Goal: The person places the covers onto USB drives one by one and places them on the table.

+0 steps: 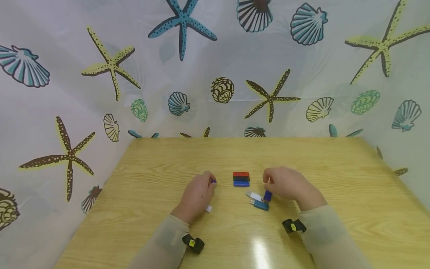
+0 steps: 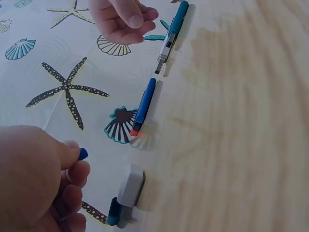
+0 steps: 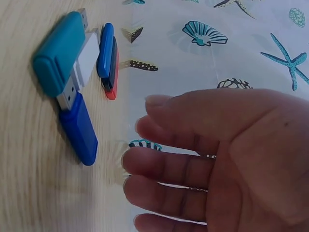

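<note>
My left hand [image 1: 197, 196] pinches a small blue cap [image 2: 83, 154] between thumb and forefinger, above the table. Below it lie a white cap [image 2: 131, 186] and a teal cap [image 2: 114, 211]. My right hand [image 1: 287, 183] holds nothing; its fingers are loosely bent beside a blue USB stick [image 3: 78, 135]. Touching or nearly touching that stick are a teal USB stick [image 3: 60, 53] and a white USB stick [image 3: 87, 60]. All three have bare metal plugs showing.
Beyond the uncapped sticks, a red [image 1: 241, 174], a black [image 1: 241, 179] and a blue slim block [image 1: 241, 184] lie side by side. The wooden table [image 1: 161, 160] meets a curtain [image 1: 201, 74] printed with shells and starfish at the back and sides.
</note>
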The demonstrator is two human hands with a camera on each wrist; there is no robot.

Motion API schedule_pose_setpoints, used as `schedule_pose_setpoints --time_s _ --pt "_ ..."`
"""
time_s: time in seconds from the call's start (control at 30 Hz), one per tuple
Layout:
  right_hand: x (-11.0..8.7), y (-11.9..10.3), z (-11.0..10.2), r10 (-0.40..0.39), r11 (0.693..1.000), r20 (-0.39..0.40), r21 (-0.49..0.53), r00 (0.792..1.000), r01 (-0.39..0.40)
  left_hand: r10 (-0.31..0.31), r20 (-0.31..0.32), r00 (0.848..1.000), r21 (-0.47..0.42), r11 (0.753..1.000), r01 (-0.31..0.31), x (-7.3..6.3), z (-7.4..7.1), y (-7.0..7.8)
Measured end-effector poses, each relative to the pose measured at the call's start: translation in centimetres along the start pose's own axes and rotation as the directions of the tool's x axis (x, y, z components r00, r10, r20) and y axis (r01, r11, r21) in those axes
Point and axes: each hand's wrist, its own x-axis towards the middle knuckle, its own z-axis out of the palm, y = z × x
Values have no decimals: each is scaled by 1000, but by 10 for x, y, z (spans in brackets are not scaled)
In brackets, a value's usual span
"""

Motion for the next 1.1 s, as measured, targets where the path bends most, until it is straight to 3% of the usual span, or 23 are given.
schedule_pose_setpoints --time_s 0.13,0.33,0.47,0.6,0.83,1.1 --pt "1 1 1 20 1000 39 4 999 -20 -16 -12 1000 -61 998 15 -1 -1 1" --pt "3 3 6 35 999 87 7 996 -36 81 -83 993 -83 993 -88 -2 -2 -1" --pt "3 4 9 32 999 112 8 993 -34 73 -80 994 -109 991 -81 -2 -2 -1" --pt "1 5 9 17 1000 122 4 992 -17 62 -74 995 -120 990 -71 -1 -2 0" --pt "0 6 11 -49 999 126 6 991 49 142 -120 983 -86 984 -153 -4 0 -2" --pt "-1 10 15 -47 999 146 -7 988 49 107 -70 992 -103 988 -114 -4 -1 0"
